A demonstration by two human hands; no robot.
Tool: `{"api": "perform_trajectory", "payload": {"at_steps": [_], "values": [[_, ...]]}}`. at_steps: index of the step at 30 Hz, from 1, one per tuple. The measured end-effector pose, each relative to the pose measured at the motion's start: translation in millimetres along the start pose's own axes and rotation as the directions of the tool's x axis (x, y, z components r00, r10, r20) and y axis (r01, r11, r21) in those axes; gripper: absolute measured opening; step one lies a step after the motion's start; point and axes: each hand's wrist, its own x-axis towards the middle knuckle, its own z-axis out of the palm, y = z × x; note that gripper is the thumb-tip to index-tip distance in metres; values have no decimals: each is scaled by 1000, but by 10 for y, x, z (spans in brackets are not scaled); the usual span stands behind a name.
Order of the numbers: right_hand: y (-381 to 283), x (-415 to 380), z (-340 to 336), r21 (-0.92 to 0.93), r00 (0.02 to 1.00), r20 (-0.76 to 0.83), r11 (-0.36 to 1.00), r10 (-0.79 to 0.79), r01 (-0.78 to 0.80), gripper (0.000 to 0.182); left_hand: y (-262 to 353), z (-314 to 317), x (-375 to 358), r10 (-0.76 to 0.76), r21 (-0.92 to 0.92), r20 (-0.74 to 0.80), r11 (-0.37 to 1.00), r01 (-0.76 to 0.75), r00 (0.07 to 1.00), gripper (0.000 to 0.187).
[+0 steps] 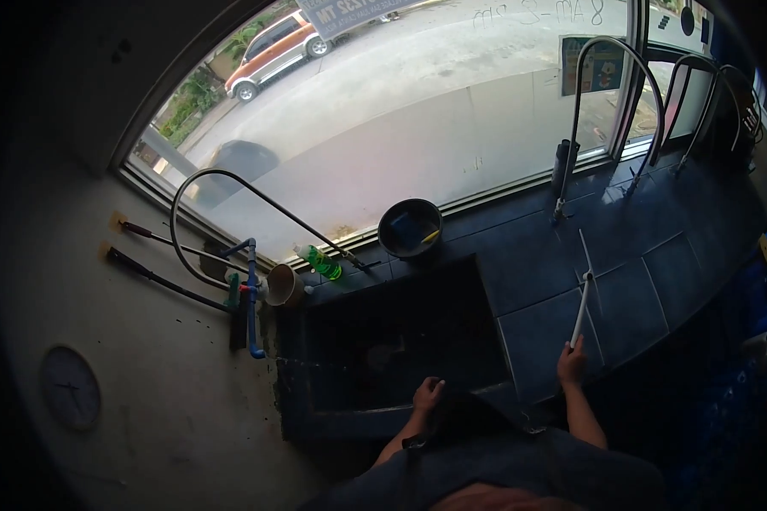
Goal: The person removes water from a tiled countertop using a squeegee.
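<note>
My right hand (pixel 572 364) is closed round the lower end of a long white-handled tool (pixel 582 308). The tool reaches away from me over the dark tiled counter (pixel 537 328). A thin pale strip shows at its far end, but its kind is hard to make out. Over the front edge of the dark sink (pixel 498 358), my left hand (pixel 429 393) has its fingers curled in, and nothing shows in it. Inside the sink lies a dim, pale shape that I cannot identify.
Behind the sink stand a black basin (pixel 411 228) with a yellow item in it, a green bottle (pixel 320 262) and a pail (pixel 285 286). Blue pipes (pixel 253 311) and long-handled brushes (pixel 175 281) are at the left wall. Curved hose faucets (pixel 574 111) rise along the window.
</note>
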Motion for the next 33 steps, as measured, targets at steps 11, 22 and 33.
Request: {"api": "perform_trajectory", "payload": {"at_steps": [11,22,33], "values": [[192,319,-156,-233,883,438,970,168,-69,63,-237,181,315,-35,-317,-65,948,12,997,44],[614,512,-98,52,933,277,974,-227,222,65,-170,461,258,-131,-542,-192,840,6,973,37],[614,578,-219,263,899,349,949,-264,176,55,66,559,272,-211,-269,-170,950,161,963,44]]}}
